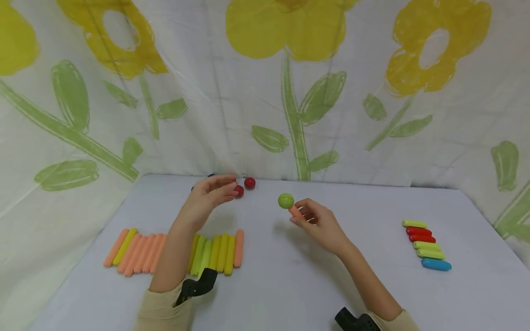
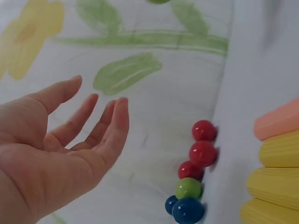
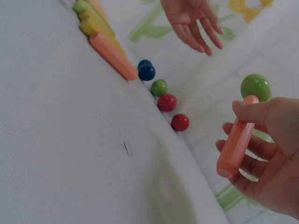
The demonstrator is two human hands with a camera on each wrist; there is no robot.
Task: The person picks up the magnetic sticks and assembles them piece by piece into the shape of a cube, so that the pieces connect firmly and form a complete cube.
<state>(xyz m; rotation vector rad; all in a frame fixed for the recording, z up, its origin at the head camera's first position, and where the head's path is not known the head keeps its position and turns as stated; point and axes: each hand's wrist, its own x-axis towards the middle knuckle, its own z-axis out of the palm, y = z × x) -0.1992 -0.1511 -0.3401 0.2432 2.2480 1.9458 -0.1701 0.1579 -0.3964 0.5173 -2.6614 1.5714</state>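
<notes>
Head view, with both wrist views: a ball-and-stick piece held above a white table [image 1: 269,294]. The right hand [image 1: 319,226] grips an orange stick [image 1: 296,212] between thumb and fingers; a light green ball [image 1: 285,201] sits at the stick's far end. The right wrist view shows ball and stick end touching, though how firmly they are joined cannot be told. The left hand [image 1: 208,196] is raised, its fingers loosely bent and holding nothing; in the left wrist view it is apart from the balls.

Along the table's back edge, the left wrist view shows three red balls [image 2: 202,154], a second green ball [image 2: 188,188] and two blue balls [image 2: 188,211]. Nearer the person, on the left, lies a row of long sticks [image 1: 225,254] in orange, yellow and light green; on the right lies a column of shorter sticks [image 1: 429,247] in yellow-green, red and blue.

The step in hand appears to be the handling of one ball and one stick as a single piece, clear of the table. The next move seems to call for a steady right-hand pinch, the ball kept on the stick's end; the left hand is free to steady the ball or take up another part.
</notes>
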